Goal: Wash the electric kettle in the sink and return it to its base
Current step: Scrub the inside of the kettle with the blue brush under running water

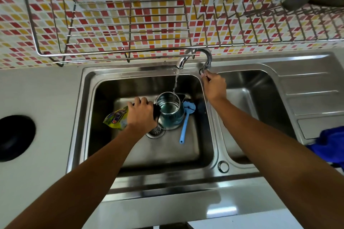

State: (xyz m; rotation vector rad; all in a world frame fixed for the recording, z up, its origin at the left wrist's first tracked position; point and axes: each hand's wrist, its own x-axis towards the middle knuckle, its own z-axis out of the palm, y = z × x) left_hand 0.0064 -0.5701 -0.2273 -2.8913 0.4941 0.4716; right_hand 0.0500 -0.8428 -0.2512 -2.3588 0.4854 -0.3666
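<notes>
The steel electric kettle (pixel 169 111) stands upright in the left basin of the sink (pixel 130 154), lid open, partly filled with water. My left hand (pixel 141 115) grips its black handle on the left side. Water runs from the tap (pixel 183 60) into the kettle's mouth. My right hand (pixel 214 87) is closed on the tap's handle at the base of the spout, between the two basins. The round black kettle base (pixel 15 136) sits on the counter at the far left.
A blue long-handled brush (pixel 186 119) lies right of the kettle. A yellow detergent pouch (pixel 117 120) lies left of my hand, by the drain (pixel 156 133). A blue cloth (pixel 329 145) rests on the drainboard at right. A wire dish rack (pixel 130 29) hangs above the sink.
</notes>
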